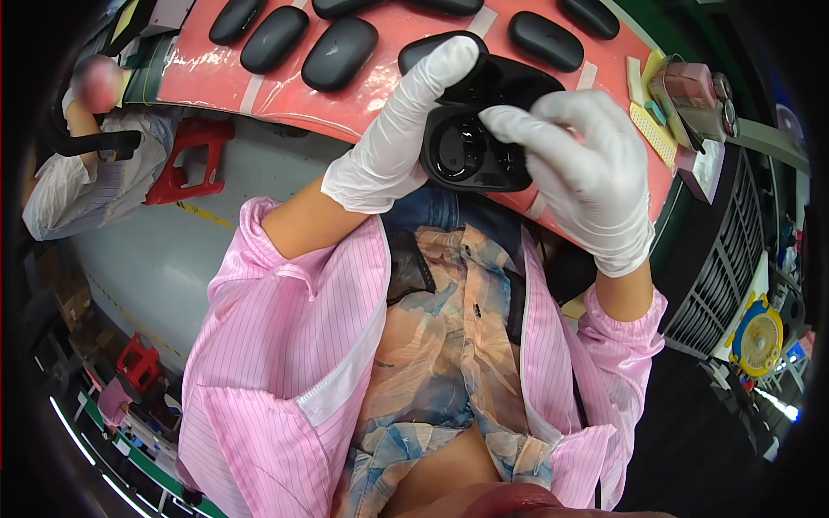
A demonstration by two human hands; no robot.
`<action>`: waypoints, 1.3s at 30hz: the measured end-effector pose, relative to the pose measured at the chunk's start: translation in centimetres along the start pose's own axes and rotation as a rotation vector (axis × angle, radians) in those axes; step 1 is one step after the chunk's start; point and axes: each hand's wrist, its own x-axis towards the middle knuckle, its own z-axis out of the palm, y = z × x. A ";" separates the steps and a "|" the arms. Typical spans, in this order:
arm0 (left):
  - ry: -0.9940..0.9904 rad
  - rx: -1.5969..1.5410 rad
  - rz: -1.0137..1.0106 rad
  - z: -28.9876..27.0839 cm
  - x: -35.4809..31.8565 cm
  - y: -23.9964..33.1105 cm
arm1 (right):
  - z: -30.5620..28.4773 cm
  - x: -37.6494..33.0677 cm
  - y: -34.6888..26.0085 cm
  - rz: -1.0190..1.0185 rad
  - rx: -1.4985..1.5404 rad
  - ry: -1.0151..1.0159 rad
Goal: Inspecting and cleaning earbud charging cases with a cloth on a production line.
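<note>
Black, open case (473, 129) is gripped from its left by the left hand (393, 142); right hand (587, 177) fingers (509, 125) are laid across its right rim.

White gloves cover the left hand (393, 142) and right hand (587, 173), with pink pinstriped sleeves pushed back.

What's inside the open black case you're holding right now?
The open black case shows two glossy round wells, both apparently empty. The right hand has a finger over the right well, hiding part of it; the left hand covers the lid's edge.
</note>
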 end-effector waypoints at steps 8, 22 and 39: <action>-0.042 -0.224 -0.168 0.4 -0.4 0.4 | -0.1 -3.1 2.6 0.288 0.203 0.241; -0.082 -0.285 -0.221 -0.1 -0.9 -0.2 | -2.8 -1.6 3.8 0.208 0.146 -0.124; 0.176 -0.284 -0.286 1.5 0.0 -3.3 | 3.0 -7.2 -0.6 0.744 0.596 0.603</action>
